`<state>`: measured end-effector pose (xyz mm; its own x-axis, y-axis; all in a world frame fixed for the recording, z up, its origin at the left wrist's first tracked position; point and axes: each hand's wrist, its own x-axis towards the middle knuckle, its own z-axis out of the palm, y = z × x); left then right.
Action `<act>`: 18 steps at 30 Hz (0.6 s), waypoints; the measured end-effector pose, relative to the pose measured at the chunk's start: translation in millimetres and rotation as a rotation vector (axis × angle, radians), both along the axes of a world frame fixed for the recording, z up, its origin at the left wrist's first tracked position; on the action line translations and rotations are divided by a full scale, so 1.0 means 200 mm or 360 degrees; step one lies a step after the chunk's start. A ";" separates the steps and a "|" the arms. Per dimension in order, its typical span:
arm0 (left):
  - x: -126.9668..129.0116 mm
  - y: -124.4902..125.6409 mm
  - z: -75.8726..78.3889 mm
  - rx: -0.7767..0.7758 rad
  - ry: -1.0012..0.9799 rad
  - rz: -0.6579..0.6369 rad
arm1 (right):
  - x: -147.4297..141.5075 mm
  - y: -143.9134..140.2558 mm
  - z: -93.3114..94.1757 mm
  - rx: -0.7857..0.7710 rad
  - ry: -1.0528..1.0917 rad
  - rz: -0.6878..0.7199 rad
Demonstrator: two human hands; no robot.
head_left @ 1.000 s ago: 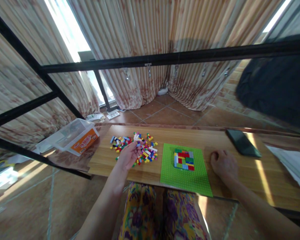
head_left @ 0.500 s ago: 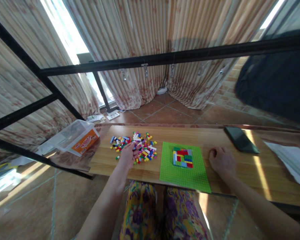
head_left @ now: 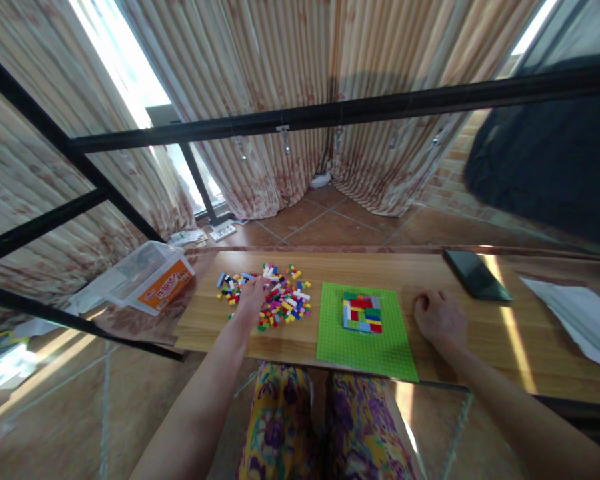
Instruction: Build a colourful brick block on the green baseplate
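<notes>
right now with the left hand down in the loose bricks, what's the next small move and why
Probably pinch one brick out of the loose pile and lift it clear. The left hand lies palm down on the pile, and whether its fingers hold anything cannot be told. The block of bricks on the green baseplate is small, with bare studs around it. The right hand rests curled on the wooden table beside the plate.

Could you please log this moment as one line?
left hand: in loose coloured plastic bricks | right hand: resting on wooden table
</notes>
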<state>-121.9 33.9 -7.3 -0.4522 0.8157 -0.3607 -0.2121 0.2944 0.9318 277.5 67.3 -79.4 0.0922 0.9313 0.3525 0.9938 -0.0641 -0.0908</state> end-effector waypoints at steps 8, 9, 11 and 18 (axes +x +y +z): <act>-0.05 -0.01 0.00 -0.0031 -0.0100 -0.0109 | 0.00 0.00 0.00 0.0034 0.0029 0.0015; -0.05 -0.02 0.01 -0.0027 -0.0118 -0.0123 | 0.00 -0.01 0.00 0.0033 0.0026 0.0017; -0.05 -0.03 0.01 -0.0018 -0.0160 -0.0147 | 0.00 -0.01 0.00 0.0028 0.0021 0.0026; -0.03 -0.05 0.02 0.0115 -0.0221 -0.0195 | 0.00 -0.01 0.00 0.0015 -0.0018 0.0007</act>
